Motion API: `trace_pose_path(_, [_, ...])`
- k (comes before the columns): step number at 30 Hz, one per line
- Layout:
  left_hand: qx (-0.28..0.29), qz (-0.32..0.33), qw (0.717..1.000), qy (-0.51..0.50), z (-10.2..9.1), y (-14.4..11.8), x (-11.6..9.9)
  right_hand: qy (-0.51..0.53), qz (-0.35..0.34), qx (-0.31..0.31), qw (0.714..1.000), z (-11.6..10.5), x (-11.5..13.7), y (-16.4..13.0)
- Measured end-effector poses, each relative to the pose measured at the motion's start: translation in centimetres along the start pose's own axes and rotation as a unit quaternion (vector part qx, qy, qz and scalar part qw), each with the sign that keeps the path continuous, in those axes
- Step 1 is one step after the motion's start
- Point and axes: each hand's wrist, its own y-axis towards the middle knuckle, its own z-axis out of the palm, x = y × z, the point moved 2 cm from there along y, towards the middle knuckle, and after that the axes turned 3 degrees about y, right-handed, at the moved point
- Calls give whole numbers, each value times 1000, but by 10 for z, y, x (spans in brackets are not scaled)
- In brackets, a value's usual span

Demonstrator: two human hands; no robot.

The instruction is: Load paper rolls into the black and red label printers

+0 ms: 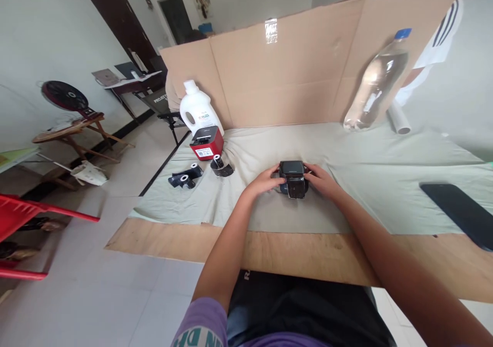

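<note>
A small dark boxy device (291, 168), which looks like a compact label printer, rests on the grey-green cloth in front of me. A dark glossy strip (296, 188) hangs from its front. My left hand (266, 180) grips the device's left side, its thumb near the strip. On the opposite side, my right hand (319, 179) is closed against it, thumb at the front. The far fingers of both hands are partly hidden by the device.
Black rolls (185, 177) and another partly unwound roll (222, 168) lie left, before a red-and-black box (207, 142) and white jug (198, 107). Cardboard (281, 80) stands behind. A clear bottle (379, 85), white tube (399, 118) and phone (460, 211) are right. A person's sleeve (442, 34) shows beyond.
</note>
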Motion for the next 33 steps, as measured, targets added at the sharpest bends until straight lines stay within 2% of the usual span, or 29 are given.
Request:
trace_pose_path(5, [27, 55, 998, 18, -5, -5, 0, 27, -28, 97, 995, -12, -8, 1])
trace_pose_path(8, [41, 58, 997, 7, -5, -6, -1, 11, -32, 115, 993, -12, -5, -1])
trace_pose_path(11, [42, 78, 996, -13, -4, -5, 0, -19, -29, 75, 997, -6, 2, -4])
trace_pose_path(14, [35, 139, 989, -26, -2, 2, 5, -32, -23, 20, 999, 2, 7, -5])
trace_pose_path(17, [-5, 168, 986, -17, 2, 12, 15, -32, -22, 0, 999, 7, 8, -4])
trace_pose_path(21, [-90, 126, 987, 34, 10, 19, 22, -46, -24, -8, 999, 6, 6, -3])
trace_pose_path(26, [-178, 57, 976, 111, 21, 12, 12, -74, -28, 2, 997, 9, 16, -10])
trace_pose_path(29, [-185, 53, 976, 105, 25, 7, 5, -57, -16, -21, 998, 22, 27, -22])
trace_pose_path(33, [-170, 70, 977, 110, 25, 2, 2, -60, -14, -127, 990, 46, 32, -43])
